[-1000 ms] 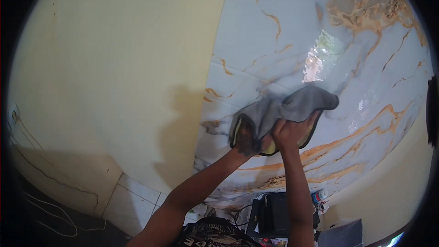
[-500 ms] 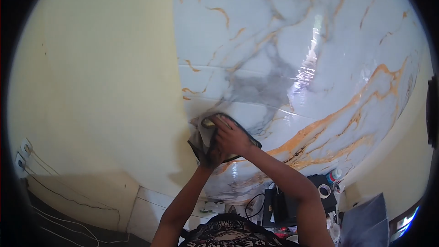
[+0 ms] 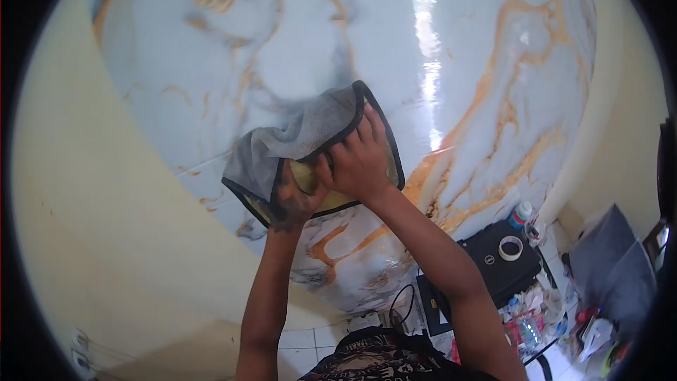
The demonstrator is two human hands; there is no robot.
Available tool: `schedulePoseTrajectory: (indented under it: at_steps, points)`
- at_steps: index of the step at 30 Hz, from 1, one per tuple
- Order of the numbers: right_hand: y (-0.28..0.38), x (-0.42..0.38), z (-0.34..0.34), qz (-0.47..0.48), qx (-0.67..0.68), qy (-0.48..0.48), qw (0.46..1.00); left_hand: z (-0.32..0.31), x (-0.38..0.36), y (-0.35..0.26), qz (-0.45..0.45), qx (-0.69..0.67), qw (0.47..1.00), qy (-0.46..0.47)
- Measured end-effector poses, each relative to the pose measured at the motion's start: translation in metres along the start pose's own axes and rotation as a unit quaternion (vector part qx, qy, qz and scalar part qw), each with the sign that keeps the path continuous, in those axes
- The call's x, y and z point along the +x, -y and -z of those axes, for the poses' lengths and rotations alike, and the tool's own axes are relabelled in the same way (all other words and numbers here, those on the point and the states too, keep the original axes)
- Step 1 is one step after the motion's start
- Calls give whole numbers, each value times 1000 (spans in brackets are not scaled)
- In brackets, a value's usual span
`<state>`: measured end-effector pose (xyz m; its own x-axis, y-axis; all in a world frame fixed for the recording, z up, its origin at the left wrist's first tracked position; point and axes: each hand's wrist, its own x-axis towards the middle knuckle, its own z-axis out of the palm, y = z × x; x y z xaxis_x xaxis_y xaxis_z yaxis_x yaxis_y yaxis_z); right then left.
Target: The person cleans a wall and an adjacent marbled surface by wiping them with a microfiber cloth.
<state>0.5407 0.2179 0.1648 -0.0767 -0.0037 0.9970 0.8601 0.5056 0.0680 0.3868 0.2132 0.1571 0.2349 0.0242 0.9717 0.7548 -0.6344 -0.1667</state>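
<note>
A grey microfibre cloth [image 3: 303, 130] with black edging and a yellow-green underside is spread across the marble-patterned wall sheet [image 3: 310, 49]. My right hand [image 3: 361, 162] grips the cloth's right part, its fingers laid over the yellow-green side and the thumb bent inward. Close beside it, my left hand [image 3: 296, 194] holds the lower left part; the cloth's folds partly hide its fingers. The sheet is glossy white with grey and orange veins, and a bright streak of light runs down it.
Cream wall [image 3: 63, 169] borders the sheet on the left. At lower right lie a black laptop [image 3: 486, 261], a roll of tape [image 3: 510, 248], a bottle with a white cap [image 3: 520, 214], and assorted clutter. Wall sockets [image 3: 80, 349] sit at lower left.
The view has swung right and tilted. The cloth, bunched at the sheet's left edge before, is now opened wider and farther onto the sheet. My hands have moved apart slightly.
</note>
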Motion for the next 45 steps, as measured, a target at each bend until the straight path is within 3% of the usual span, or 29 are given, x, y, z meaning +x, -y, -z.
schedulePoseTrajectory:
  at_steps: [5, 8, 10, 13, 21, 23, 28, 29, 31, 35, 37, 39, 41, 43, 45]
  points:
    - [-37, -13, 27, -57, -22, -30, 998, -27, 16, -34, -40, -16, 999, 23]
    - [-62, -27, 35, -85, -34, -31, 995, -48, 3, -36, -29, -63, 992, 110]
    - [-76, -29, 46, -84, -30, -18, 996, -48, 21, -59, -39, 27, 977, 209]
    - [-100, -13, 62, -98, -21, -16, 995, -60, 47, -75, -122, 93, 970, 191]
    - [-188, -15, 92, -118, -150, -81, 978, -125, 106, -131, -229, -5, 961, 152]
    - [-198, -34, 98, -211, -117, -106, 965, -151, 94, -136, -262, -60, 956, 115]
    - [-196, -110, 93, -329, -134, -123, 927, -174, 74, -164, -220, -187, 915, 281]
    - [-190, -127, 88, -370, -124, -150, 909, -175, 71, -170, -185, -181, 886, 384]
    - [-170, -159, 75, -430, -101, -183, 878, -186, 34, -166, -180, -229, 869, 400]
    - [-116, -205, 42, -473, -49, -231, 849, -166, -21, -143, -176, -268, 860, 396]
    - [-109, -198, 38, -448, -71, -208, 867, -150, -18, -122, -292, -219, 881, 301]
    - [-110, -160, 40, -415, -92, -188, 885, -143, 6, -107, -242, -246, 885, 313]
    - [-123, -99, 49, -378, -114, -136, 909, -141, 57, -92, -287, -245, 901, 216]
    - [-135, -35, 54, -327, -125, -103, 931, -120, 111, -85, -316, -118, 919, 206]
    - [-128, 23, 57, -265, -135, -93, 950, -96, 142, -72, -262, -78, 948, 161]
